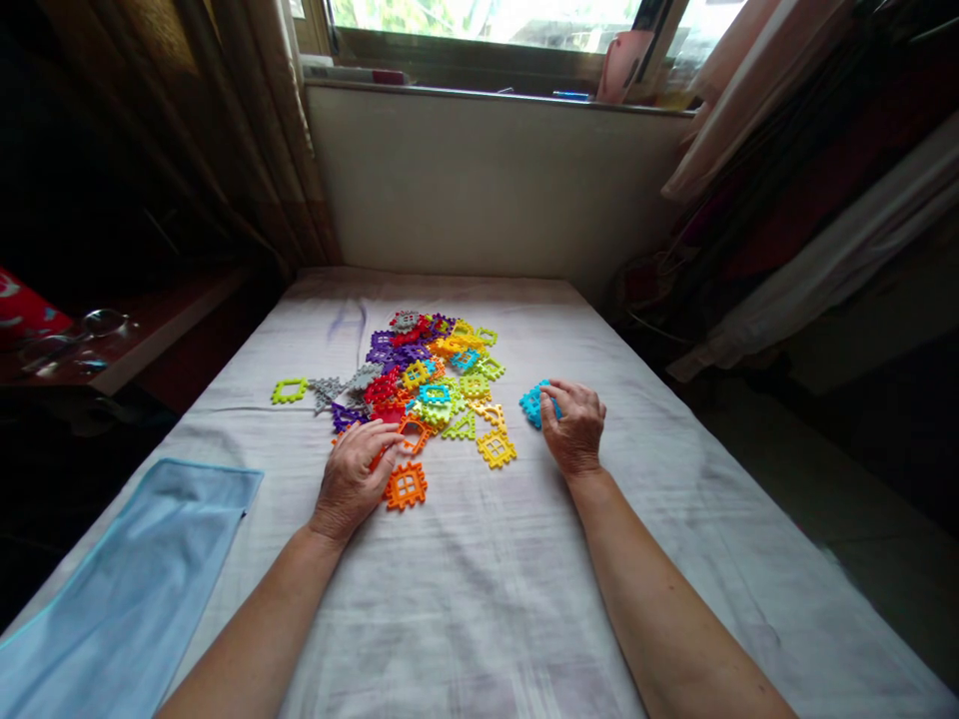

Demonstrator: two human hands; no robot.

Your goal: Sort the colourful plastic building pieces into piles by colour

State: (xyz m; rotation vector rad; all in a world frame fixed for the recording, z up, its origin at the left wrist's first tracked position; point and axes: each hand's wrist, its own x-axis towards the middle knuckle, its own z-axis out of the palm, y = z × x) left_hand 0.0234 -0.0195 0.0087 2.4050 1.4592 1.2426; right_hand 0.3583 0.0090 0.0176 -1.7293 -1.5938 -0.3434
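Note:
A pile of colourful plastic interlocking building pieces (pixel 439 391) with toothed edges lies on the cloth-covered surface. My left hand (pixel 356 474) is at the pile's near left edge, its fingers and thumb bent around an orange interlocking piece partly hidden by them. Just to the right of that thumb lies an orange window-shaped piece (pixel 406 486), flat on the cloth. Apart from the pile, on the right, my right hand (pixel 575 424) has its fingers closed on a blue interlocking piece (pixel 532 404). A yellow window-shaped piece (pixel 495 449) lies between both hands.
A light-blue cloth (pixel 142 569) is spread at the left front of the white sheet (pixel 465 619). One lime-green frame piece (pixel 289 390) sits left of the pile. Behind stands a low wall with a pink mug (pixel 625 65) on the sill. Clothes hang at the right.

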